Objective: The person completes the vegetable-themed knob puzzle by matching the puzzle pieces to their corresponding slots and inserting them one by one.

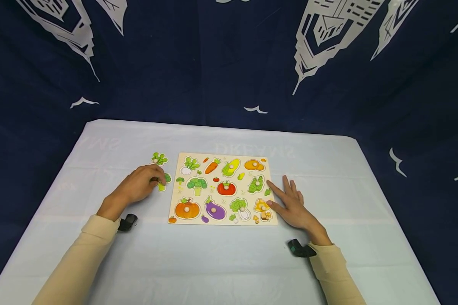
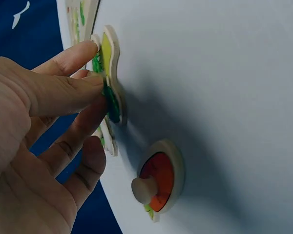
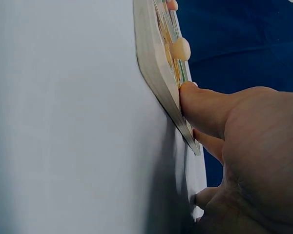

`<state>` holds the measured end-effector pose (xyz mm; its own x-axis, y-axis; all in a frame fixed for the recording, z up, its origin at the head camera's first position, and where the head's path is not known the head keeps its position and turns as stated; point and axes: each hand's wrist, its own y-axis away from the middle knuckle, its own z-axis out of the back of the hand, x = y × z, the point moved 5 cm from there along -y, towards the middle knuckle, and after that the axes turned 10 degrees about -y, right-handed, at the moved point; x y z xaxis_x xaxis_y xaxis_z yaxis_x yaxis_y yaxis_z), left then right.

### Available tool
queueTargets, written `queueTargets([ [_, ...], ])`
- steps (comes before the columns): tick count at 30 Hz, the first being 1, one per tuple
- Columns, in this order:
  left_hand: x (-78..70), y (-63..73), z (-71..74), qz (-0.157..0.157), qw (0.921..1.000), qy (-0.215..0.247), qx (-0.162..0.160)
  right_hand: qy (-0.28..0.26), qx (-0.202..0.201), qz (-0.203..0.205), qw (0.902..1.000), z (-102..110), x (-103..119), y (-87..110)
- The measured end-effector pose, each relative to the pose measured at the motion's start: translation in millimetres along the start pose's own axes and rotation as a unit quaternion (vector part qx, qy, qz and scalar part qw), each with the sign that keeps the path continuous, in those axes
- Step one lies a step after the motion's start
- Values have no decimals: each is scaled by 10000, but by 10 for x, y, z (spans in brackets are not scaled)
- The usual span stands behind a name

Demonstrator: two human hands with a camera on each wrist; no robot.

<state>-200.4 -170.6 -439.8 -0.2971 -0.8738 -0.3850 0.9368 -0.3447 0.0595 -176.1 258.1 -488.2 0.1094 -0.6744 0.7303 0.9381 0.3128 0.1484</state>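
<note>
My left hand [image 1: 143, 184] pinches a broccoli puzzle piece [image 1: 161, 187] by its knob, left of the wooden puzzle board [image 1: 221, 225]. In the left wrist view the piece [image 2: 113, 105] stands edge-on beyond the thumb and fingertips. A leafy green piece [image 1: 159, 159] lies just past that hand. A round red-orange piece [image 2: 158, 178] with a wooden knob rests on the table near the little finger; the hand hides it in the head view. My right hand [image 1: 291, 205] spreads its fingers at the board's right edge, its thumb [image 3: 202, 105] resting on the rim.
Knobbed vegetables on the board include a pumpkin [image 1: 187, 210], an eggplant [image 1: 215, 210], and a tomato [image 1: 227, 188]. A broccoli picture [image 1: 196, 184] shows no knob. White cloth covers the table [image 1: 213, 267]; a dark blue patterned curtain [image 1: 198, 63] hangs behind.
</note>
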Motion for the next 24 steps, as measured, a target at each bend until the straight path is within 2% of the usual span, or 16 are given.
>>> queueTargets([
  [11, 81, -65, -54, 62, 9999, 88, -55, -11, -13, 22, 10000, 0, 9, 5],
  [24, 74, -70, -49, 29, 9999, 98, -56, 35, -21, 32, 10000, 11, 37, 19],
])
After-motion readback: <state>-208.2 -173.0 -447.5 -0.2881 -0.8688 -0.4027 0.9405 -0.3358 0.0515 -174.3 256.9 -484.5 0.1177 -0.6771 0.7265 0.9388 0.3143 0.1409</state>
